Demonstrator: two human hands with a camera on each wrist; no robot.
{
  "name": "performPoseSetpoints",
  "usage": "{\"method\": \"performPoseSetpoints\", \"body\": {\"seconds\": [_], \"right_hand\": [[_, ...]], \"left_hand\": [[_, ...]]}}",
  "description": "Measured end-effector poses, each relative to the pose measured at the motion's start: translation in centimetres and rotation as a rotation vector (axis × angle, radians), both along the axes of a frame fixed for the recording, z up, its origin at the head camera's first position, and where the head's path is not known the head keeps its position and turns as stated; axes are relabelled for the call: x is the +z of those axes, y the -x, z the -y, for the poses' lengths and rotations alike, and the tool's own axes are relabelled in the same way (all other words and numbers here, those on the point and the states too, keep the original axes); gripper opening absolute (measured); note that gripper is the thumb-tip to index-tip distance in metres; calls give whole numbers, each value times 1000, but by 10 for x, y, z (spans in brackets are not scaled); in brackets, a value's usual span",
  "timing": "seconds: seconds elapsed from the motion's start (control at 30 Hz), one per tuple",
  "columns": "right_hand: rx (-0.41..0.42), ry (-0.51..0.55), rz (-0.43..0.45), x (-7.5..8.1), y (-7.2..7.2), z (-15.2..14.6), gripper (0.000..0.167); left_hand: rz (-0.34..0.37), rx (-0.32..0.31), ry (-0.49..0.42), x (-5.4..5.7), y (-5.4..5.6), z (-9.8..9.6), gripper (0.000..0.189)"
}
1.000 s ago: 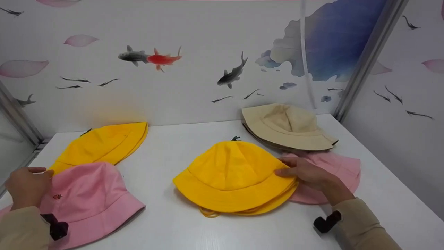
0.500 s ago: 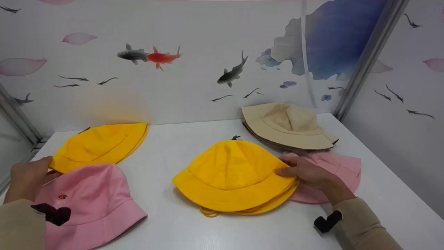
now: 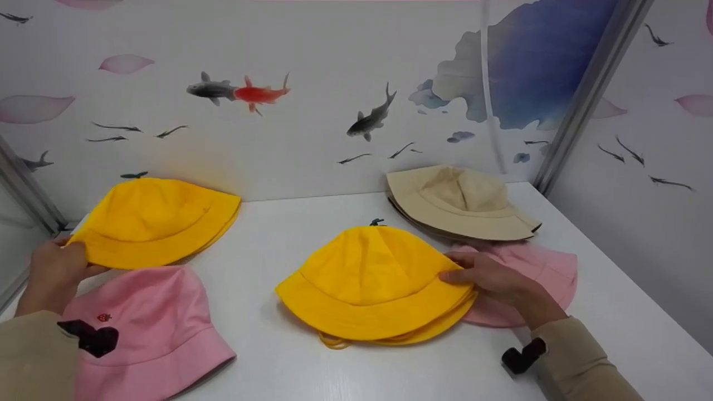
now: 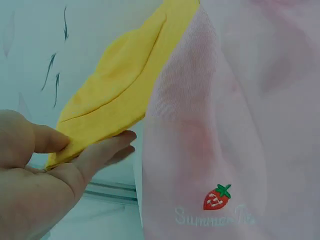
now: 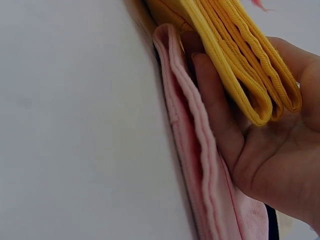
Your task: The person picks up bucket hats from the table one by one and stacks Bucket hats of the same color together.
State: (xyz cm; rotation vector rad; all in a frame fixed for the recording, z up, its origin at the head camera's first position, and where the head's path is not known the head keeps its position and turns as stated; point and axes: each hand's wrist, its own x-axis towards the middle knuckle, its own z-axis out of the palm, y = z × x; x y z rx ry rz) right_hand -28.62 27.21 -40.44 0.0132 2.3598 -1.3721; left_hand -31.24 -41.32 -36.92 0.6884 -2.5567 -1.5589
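Left grip (image 3: 53, 273) pinching yellow hat (image 3: 156, 217), domed cloth; right grip (image 3: 493, 278), layered brims (image 5: 242, 60)

Plain bright yellow on the far-left hat (image 3: 159, 223) and the middle hat (image 3: 367, 273), each topped with a dark green tip (image 3: 377, 222). Soft pink on the near-left hat (image 3: 153, 345), embroidered with a red, green-leaved strawberry (image 4: 216, 199) and pale lettering (image 4: 200, 220). Pink again on the right-hand hat (image 3: 548, 273); plain beige on the rear hat (image 3: 473, 195), edged dark below. White across the bench (image 3: 262, 239). White too on the wall (image 3: 323, 44), printed with dark and red fish (image 3: 259, 94), pink petals (image 3: 38, 109) and a blue-violet patch (image 3: 548, 64).
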Motion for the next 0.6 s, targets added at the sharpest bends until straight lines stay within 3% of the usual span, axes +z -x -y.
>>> {"method": "performPoseSetpoints", "body": {"seconds": [0.13,0.37,0.6], "right_hand": [[-1,10,5,1,1,0,72],[-15,13,16,0,0,2,71],[-20,-19,7,2,1,3,76]], "left_hand": [[-162,55,-139,20,-1,-25,55],[-295,163,-587,43,-3,-50,37],[-452,119,-945,56,-14,-71,45]]}}
